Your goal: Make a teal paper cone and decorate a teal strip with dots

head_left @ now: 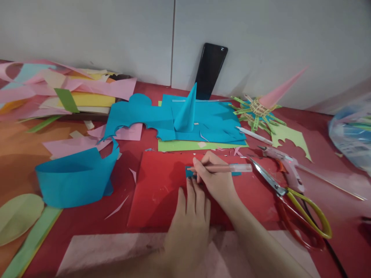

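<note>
A small blue paper strip [237,173] lies on a red board [156,193]; my hands cover its middle. My right hand [216,179] is closed around a brownish pen [222,168] with a clear cap on its rear end, and the tip is at the strip's left end. Just below, my left hand [191,216] lies flat, its fingers stretched out and the fingertips at the strip's lower edge. Behind the board, a blue paper cone [188,114] stands upright on blue sheets [220,116]. A curled blue paper piece [69,181] sits to the left.
Scissors [279,189] and a glue gun [285,164] lie at the right. A phone [211,69] leans against the wall. Behind them is a pink cone [281,90] on a green fringed base. Paper scraps [95,90] pile up at the back left; a plastic bag [353,127] is far right.
</note>
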Motion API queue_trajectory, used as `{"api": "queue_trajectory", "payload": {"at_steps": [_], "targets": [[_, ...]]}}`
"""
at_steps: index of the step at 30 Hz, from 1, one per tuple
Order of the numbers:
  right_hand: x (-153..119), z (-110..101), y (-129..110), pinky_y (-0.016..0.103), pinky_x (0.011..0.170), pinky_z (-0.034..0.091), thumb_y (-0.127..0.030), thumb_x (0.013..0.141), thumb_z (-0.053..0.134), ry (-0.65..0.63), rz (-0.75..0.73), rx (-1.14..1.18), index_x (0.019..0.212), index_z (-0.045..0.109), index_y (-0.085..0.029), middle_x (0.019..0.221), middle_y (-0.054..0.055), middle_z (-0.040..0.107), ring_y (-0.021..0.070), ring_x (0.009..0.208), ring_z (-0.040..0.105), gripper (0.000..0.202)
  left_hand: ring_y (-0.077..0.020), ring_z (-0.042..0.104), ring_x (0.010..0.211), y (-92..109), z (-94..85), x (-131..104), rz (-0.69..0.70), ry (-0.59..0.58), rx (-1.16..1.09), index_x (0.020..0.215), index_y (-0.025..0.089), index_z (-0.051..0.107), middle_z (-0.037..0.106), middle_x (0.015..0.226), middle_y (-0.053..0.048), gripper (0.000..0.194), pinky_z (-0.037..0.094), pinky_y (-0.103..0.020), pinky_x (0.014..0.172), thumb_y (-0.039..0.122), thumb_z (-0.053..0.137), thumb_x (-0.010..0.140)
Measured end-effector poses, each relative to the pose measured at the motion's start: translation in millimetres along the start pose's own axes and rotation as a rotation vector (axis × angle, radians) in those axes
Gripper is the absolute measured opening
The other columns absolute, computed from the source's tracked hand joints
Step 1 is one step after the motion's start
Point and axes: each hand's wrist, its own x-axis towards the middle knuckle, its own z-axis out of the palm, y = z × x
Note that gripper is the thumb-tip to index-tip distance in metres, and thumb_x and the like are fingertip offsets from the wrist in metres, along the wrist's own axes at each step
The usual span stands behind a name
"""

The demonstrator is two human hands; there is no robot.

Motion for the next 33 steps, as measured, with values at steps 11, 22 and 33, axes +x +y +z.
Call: {"api": "queue_trajectory", "payload": {"at_steps": [11,22,33], "targets": [[0.6,0.6,-3.2,0.024,0.055,0.049,-0.031,0.081,0.053,0.053,0.019,0.032,0.053,0.040,-0.022,0.041,-0.005,0.045,0.0144,0.054,0.062,0.033,-0.0303,0.054,0.106,-0.3,-0.7,0.8,0.002,-0.009,0.009,0.100,0.010,0.064,0.060,0.113,-0.017,0.052,0.041,-0.039,0.084,0.051,0.053,0.071],[-0.5,1.1,-4.1,0.024,0.057,0.048,-0.031,0.082,0.052,0.054,-0.014,-0.029,0.053,0.041,-0.021,0.045,-0.005,0.048,0.0128,0.054,0.060,0.032,-0.0315,0.054,0.107,-0.1,0.7,-0.2,0.002,-0.006,-0.001,0.101,0.008,0.064,0.060,0.114,-0.018,0.055,0.041,-0.039,0.085,0.051,0.058,0.066],[-1.0,2.3,0.2,0.024,0.057,0.048,-0.031,0.083,0.051,0.067,-0.018,-0.030,0.055,0.041,-0.021,0.047,-0.005,0.048,0.0112,0.051,0.058,0.031,-0.0307,0.055,0.105,0.1,-0.5,-0.2,0.004,0.013,0.012,0.100,0.008,0.064,0.061,0.113,-0.017,0.051,0.041,-0.038,0.085,0.045,0.059,0.066]]}}
